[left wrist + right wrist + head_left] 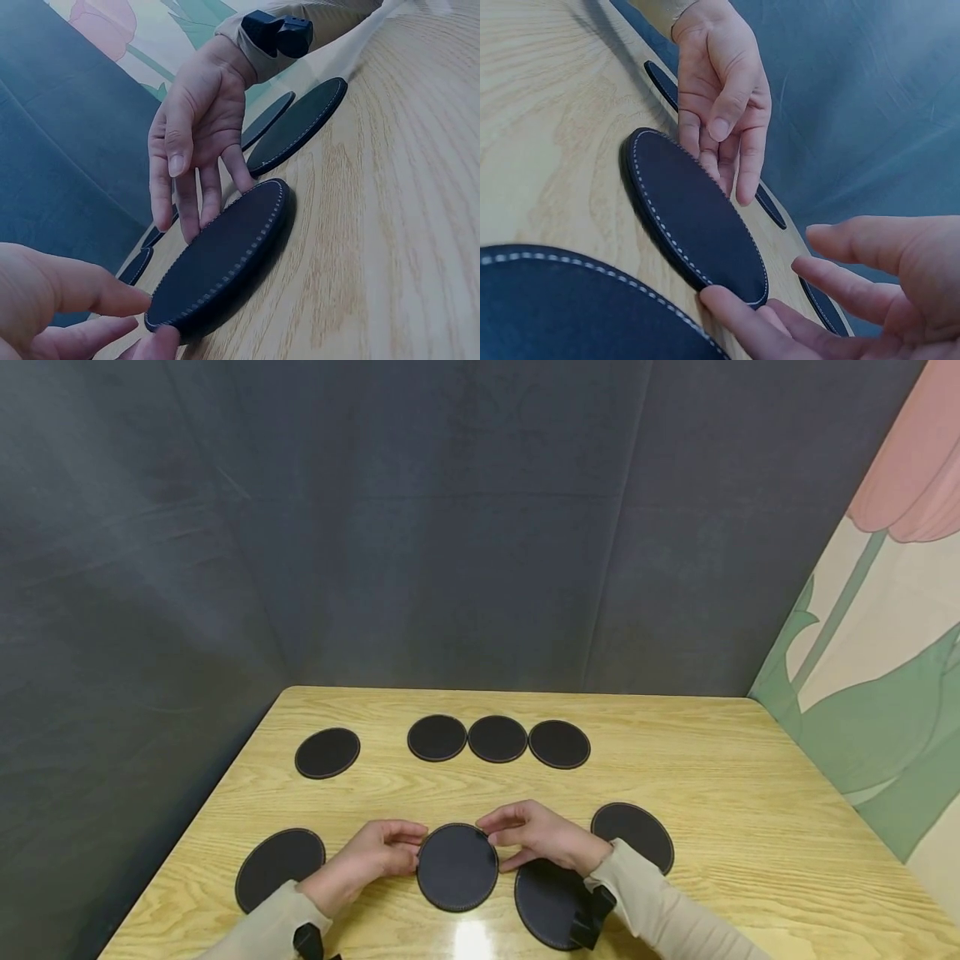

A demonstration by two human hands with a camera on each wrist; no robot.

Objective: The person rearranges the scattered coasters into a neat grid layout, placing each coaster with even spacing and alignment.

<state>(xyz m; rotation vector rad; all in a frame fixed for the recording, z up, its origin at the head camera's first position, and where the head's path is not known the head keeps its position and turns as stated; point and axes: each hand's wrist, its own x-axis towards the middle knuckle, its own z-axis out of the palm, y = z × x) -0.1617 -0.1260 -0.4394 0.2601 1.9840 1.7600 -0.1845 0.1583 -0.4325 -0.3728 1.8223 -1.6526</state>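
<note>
A round black coaster [457, 867] with light stitching round its rim lies between the two hands at the front middle of the table. At its left edge, my left hand [386, 854] has fingertips against the rim, the thumb held apart, as the right wrist view shows. My right hand [536, 835] is at the opposite edge, lower fingertips right at the rim and the thumb raised away from it. Under the right wrist lies a larger-looking black coaster [546, 906], partly hidden by the forearm. The middle coaster [225, 251] shows its stitched top in the left wrist view.
Three coasters [497, 739] stand in a touching row at the back. Single ones lie at the back left [327, 753], front left [281, 867] and right [632, 835]. The wooden table [750, 793] meets a dark curtain [450, 527] behind and a flower-patterned cloth [862, 693] at right.
</note>
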